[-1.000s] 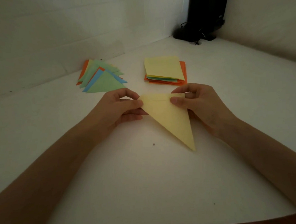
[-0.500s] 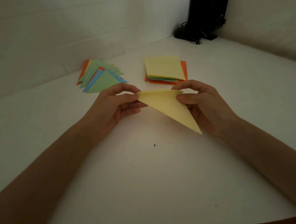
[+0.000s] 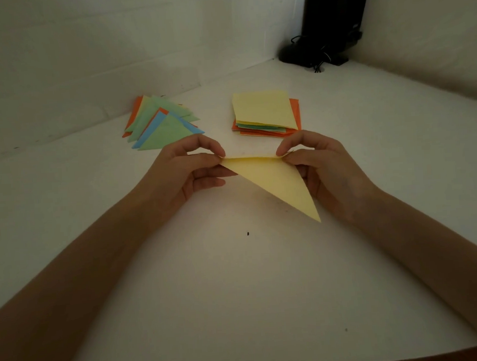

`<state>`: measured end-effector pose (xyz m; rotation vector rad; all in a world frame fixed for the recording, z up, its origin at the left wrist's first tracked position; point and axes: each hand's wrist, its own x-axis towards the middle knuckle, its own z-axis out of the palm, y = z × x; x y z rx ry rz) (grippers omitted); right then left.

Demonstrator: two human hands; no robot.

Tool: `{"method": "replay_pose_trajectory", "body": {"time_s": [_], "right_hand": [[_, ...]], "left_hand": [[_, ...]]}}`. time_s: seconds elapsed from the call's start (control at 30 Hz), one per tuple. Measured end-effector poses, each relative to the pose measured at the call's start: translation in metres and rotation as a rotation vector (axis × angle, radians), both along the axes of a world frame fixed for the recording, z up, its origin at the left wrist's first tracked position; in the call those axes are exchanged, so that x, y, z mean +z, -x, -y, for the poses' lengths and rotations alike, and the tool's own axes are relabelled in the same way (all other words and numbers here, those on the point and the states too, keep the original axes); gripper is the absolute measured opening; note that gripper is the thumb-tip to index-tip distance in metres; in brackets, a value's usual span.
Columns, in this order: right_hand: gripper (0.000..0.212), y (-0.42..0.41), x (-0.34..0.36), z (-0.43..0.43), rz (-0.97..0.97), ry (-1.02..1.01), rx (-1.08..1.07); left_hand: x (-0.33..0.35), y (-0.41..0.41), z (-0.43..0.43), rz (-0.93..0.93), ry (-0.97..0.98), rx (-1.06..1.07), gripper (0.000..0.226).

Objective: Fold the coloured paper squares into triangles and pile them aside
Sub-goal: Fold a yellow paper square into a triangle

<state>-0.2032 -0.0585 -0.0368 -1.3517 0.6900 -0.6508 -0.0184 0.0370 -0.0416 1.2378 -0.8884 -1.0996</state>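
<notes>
A yellow folded triangle [image 3: 273, 182] hangs in the air over the white table, its long point aimed down and to the right. My left hand [image 3: 186, 172] pinches its left corner between thumb and forefinger. My right hand [image 3: 323, 164] pinches the right corner the same way. Behind my left hand lies a pile of folded triangles [image 3: 162, 123] in green, blue, orange and yellow. Behind my right hand sits a stack of unfolded paper squares [image 3: 265, 113] with a yellow sheet on top.
The white table [image 3: 238, 292] runs into a corner between two white walls. A black stand with cables [image 3: 325, 27] occupies that far corner. A small dark speck [image 3: 248, 233] lies on the table below the triangle.
Both hands have lifted the yellow triangle off the table and tilted it up. Its top edge is now pulled taut between the two pinching hands.
</notes>
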Motion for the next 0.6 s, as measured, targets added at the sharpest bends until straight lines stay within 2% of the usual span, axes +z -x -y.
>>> {"method": "replay_pose_trajectory", "body": {"time_s": [0.17,0.3,0.4,0.5,0.6], "right_hand": [[0.029,-0.002,-0.003,-0.003,-0.076,0.291,-0.014],[0.022,-0.001,-0.011,-0.004,-0.159,0.573,-0.014],[0.024,0.002,-0.01,-0.003,-0.127,0.547,-0.04],[0.015,0.003,-0.007,-0.003,-0.108,0.528,-0.039],[0.004,0.0,-0.01,-0.003,-0.242,0.609,0.004]], "left_hand": [[0.002,0.002,0.002,-0.039,-0.037,0.081,0.03],[0.0,0.002,0.001,-0.005,-0.004,0.089,0.009],[-0.003,0.0,0.0,0.09,-0.009,0.063,0.014],[-0.004,0.003,-0.001,0.257,-0.002,0.046,0.013],[-0.004,0.012,-0.001,0.299,0.031,0.009,0.016]]}}
